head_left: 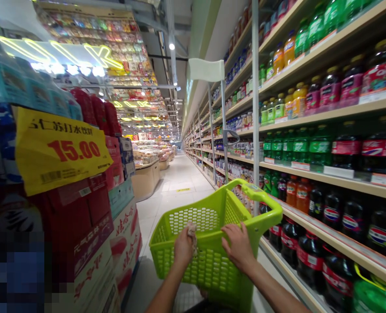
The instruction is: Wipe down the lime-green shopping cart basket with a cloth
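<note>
A bright green plastic shopping cart [209,265] with perforated sides stands in the aisle, its handle at the upper right. My left hand [183,247] is closed on a crumpled, pale cloth [192,232] at the near side of the cart. To the right of it, my right hand [237,244] rests on the cart's near rim, fingers bent over the edge and somewhat apart. The inside of the cart is partly hidden by its near wall.
Shelves of bottled drinks [313,174] line the right side. Stacked drink boxes [127,243] with a yellow price sign [64,150] stand close on the left. Wooden display bins [145,180] flank the aisle floor [176,174] farther ahead.
</note>
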The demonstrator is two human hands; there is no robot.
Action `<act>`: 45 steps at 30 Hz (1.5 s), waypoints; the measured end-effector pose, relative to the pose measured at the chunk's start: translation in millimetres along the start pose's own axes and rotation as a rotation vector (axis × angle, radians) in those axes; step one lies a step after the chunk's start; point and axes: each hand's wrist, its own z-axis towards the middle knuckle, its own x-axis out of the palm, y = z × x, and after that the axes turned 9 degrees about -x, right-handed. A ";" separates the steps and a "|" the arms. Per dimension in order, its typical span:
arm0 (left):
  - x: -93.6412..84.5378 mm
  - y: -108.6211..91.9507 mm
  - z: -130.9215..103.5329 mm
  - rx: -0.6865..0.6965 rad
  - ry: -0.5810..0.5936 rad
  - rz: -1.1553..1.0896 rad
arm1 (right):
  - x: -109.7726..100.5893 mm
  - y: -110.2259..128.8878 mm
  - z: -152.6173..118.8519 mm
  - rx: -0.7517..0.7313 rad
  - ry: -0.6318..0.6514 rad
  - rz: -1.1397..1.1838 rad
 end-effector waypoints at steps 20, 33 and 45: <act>2.0 13.4 -5.5 0.127 0.175 0.425 | -87.3 -110.6 52.1 0.306 -0.421 0.047; -0.4 17.0 -16.5 0.081 0.214 0.596 | -81.4 -153.1 49.3 -0.223 0.220 -0.332; -0.5 18.4 -20.6 0.056 0.197 0.610 | -36.6 -96.0 43.2 -0.220 0.257 0.001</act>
